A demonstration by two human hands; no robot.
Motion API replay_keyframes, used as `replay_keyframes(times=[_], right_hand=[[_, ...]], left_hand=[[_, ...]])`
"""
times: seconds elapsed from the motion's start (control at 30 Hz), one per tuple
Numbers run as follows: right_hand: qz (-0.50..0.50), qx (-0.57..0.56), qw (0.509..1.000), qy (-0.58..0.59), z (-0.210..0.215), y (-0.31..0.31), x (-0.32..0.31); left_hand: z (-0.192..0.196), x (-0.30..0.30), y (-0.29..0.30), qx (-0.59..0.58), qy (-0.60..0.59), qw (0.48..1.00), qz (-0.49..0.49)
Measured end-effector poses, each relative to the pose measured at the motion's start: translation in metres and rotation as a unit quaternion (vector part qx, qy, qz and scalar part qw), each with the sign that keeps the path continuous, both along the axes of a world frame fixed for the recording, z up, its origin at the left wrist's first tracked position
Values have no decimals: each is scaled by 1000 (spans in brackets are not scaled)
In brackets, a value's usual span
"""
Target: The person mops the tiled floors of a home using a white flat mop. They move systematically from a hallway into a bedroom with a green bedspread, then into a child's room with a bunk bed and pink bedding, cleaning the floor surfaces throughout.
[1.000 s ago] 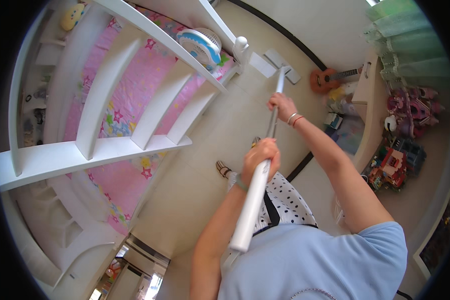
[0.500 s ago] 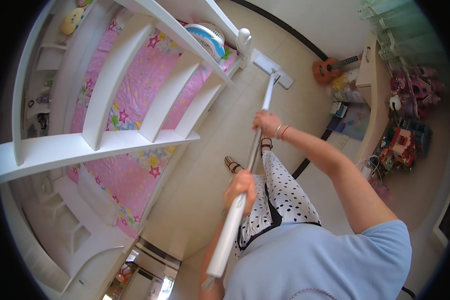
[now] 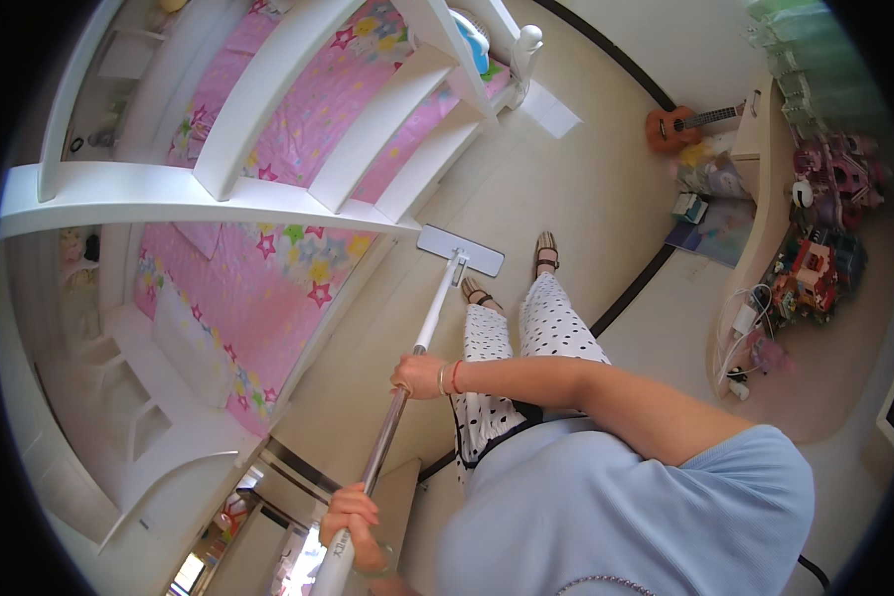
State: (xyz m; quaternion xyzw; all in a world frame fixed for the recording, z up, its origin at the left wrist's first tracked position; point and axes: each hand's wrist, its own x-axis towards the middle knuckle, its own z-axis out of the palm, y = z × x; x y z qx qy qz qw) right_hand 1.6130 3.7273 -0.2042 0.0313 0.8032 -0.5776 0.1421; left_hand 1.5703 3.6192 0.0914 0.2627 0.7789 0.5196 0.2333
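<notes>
A flat mop [image 3: 433, 316] with a silver and white pole slants up from the lower edge. Its white rectangular head [image 3: 484, 259] lies flat on the floor beside the bunk bed's ladder foot. My right hand [image 3: 422, 376], with bracelets at the wrist, is wrapped round the middle of the pole. Lower down, my left hand [image 3: 350, 519] grips the thick white handle part, near the lower edge. Both my hands are closed. My sandalled feet [image 3: 545, 253] stand just right of the mop head.
At left a white bunk bed frame with a ladder [image 3: 119, 194] stands over pink patterned bedding [image 3: 298, 109]. A small guitar [image 3: 671, 129] leans by the far right wall. Toys [image 3: 815, 283] and a white cable [image 3: 755, 308] lie on a curved desk [image 3: 727, 328].
The mop head has come back toward me from beside the far bedpost to near the ladder foot. Both hands have moved down and left with the pole.
</notes>
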Motion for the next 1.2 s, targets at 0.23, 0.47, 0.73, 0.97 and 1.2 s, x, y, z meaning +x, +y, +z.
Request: replay_keyframes(times=[0.23, 0.47, 0.73, 0.97, 1.2], right_hand=[[136, 58, 989, -29, 13, 41, -25], [18, 129, 990, -50, -23, 134, 2], [-135, 296, 936, -132, -76, 300, 69], [-238, 313, 903, -176, -109, 358, 107], [-151, 284, 938, -128, -130, 286, 84]], left_hand=[[-26, -22, 0, 99, -12, 995, 25], [-86, -28, 58, 187, -84, 979, 2], [-181, -5, 217, 292, -73, 942, -146], [-217, 19, 273, 259, -84, 935, -226], [-191, 1, 193, 189, -66, 959, -201]])
